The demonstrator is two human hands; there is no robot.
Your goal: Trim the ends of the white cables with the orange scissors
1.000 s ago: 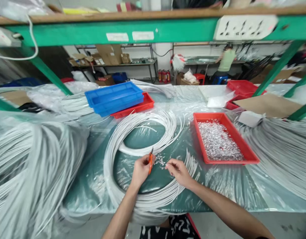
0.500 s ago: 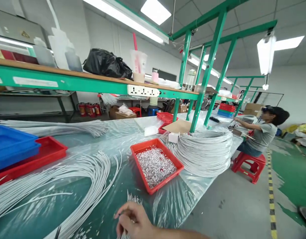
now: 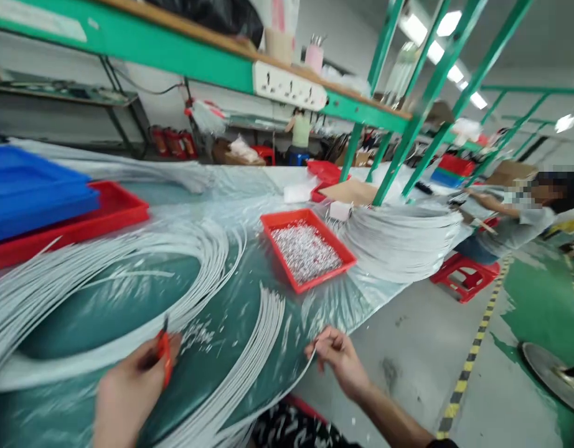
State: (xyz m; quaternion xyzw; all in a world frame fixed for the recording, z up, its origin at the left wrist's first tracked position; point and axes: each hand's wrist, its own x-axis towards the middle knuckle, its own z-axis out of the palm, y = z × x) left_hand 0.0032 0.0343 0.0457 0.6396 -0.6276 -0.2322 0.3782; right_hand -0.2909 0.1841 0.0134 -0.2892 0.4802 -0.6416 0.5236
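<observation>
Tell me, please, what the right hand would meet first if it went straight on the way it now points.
The right hand would probably meet the bundle of thin white cables, near its tips, ahead to its left; depth is unclear, so it might pass above.

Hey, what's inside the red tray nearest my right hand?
Small silvery-white pieces are heaped inside the red tray; whatever lies under them is covered from view.
</observation>
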